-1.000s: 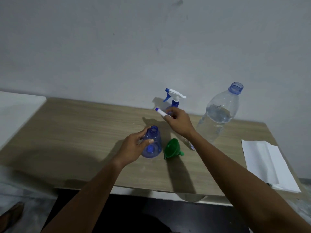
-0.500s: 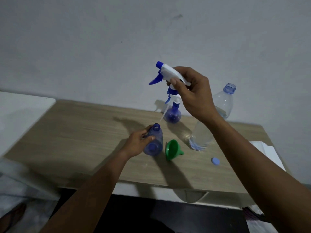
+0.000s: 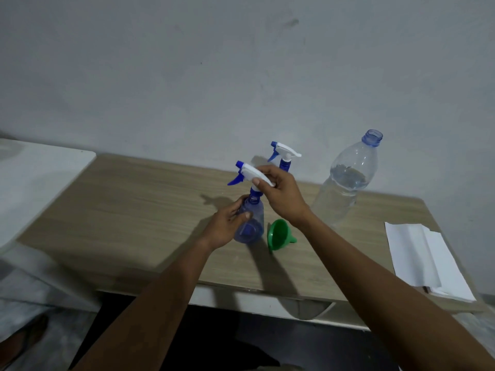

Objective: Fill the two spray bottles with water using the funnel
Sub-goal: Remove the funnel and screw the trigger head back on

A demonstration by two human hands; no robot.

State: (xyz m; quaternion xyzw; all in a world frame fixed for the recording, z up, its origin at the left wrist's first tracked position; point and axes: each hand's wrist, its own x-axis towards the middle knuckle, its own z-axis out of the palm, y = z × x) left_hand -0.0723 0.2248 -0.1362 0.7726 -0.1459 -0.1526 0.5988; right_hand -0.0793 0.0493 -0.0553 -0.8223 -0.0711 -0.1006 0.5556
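My left hand (image 3: 227, 223) grips a small blue spray bottle (image 3: 251, 220) standing on the wooden table (image 3: 150, 210). My right hand (image 3: 281, 196) holds a white and blue spray head (image 3: 249, 174) right over that bottle's neck, its blue collar at the opening. A second spray bottle (image 3: 284, 156) with its head on stands behind, partly hidden by my right hand. A green funnel (image 3: 280, 234) lies on its side just right of the held bottle. A large clear water bottle (image 3: 345, 180), uncapped and partly filled, stands at the right.
White folded paper (image 3: 423, 258) lies at the table's right end. A white surface (image 3: 37, 172) adjoins the table on the left. The grey wall runs close behind the table. A foot shows at the bottom left corner.
My right hand lifted the spray head from the table, raised it high, then lowered it onto the neck of the bottle in my left hand. The left hand stayed on the bottle.
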